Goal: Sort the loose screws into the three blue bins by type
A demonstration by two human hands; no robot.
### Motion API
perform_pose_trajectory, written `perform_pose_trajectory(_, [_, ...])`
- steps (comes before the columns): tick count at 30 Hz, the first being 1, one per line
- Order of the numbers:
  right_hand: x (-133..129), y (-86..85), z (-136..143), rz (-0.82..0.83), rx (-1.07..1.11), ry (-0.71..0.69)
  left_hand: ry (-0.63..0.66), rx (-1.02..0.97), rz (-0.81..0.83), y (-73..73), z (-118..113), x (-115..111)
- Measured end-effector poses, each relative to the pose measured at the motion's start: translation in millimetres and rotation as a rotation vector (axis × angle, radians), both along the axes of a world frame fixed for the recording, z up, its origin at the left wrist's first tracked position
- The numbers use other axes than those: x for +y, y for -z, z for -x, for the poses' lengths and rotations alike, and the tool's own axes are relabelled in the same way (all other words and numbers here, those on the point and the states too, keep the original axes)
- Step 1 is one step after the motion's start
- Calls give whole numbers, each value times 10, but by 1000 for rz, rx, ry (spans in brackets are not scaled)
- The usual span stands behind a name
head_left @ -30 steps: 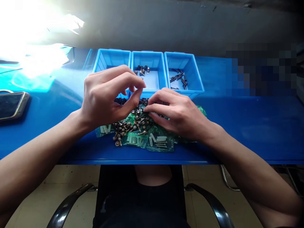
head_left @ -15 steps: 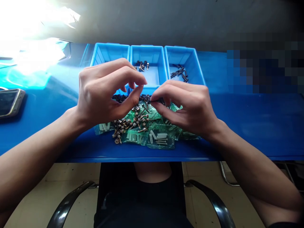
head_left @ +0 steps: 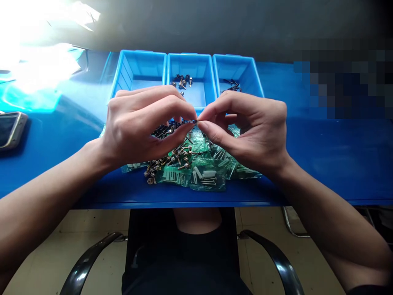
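The fingertips of my left hand (head_left: pixel 144 123) and my right hand (head_left: pixel 248 127) meet in a pinch around a small dark screw (head_left: pixel 194 121). Most of the screw is hidden by the fingers. Beneath the hands lies a pile of hex-head screws (head_left: pixel 175 157), with dark screws (head_left: pixel 164 130) behind it. Green-tinted clear packets (head_left: pixel 207 177) with white plugs and screws lie along the front and right of the pile. Behind the hands, the middle blue bin (head_left: pixel 198 96) holds several hex-head screws, and the right blue bin (head_left: pixel 251 78) holds dark screws.
The left blue bin (head_left: pixel 144 63) is partly covered by my left hand. A phone (head_left: pixel 12 130) lies at the table's left side, near bright glare. The blue table's front edge (head_left: pixel 184 205) runs above my lap and the chair's armrests.
Both hands have come together at the small dark screw. My left finger and thumb, apart before, now close on it beside my right fingertips.
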State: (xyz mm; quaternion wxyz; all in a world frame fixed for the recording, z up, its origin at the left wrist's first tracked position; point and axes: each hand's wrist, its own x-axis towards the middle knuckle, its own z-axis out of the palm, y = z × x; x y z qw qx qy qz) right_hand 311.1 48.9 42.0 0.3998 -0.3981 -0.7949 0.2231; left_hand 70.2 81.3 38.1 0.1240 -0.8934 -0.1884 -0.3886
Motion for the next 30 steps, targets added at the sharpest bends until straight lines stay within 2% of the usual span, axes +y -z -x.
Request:
perform_pose_trajectory(7, [12,-11,6,-57,-18,-7,43,-19,128,-21,33,-10])
perform_pose_trajectory(14, [0,-43,-59,-132,-332,-17,6,-44,239,-55,48,-57])
perform_pose_trajectory(25, [18,-43,-102,-136,-312,-1,32,-79,189,-45,67,-13])
perform_pose_trajectory(30, [5,-49,-98,-83,-118,52,15,-61,195,-33,65,-5])
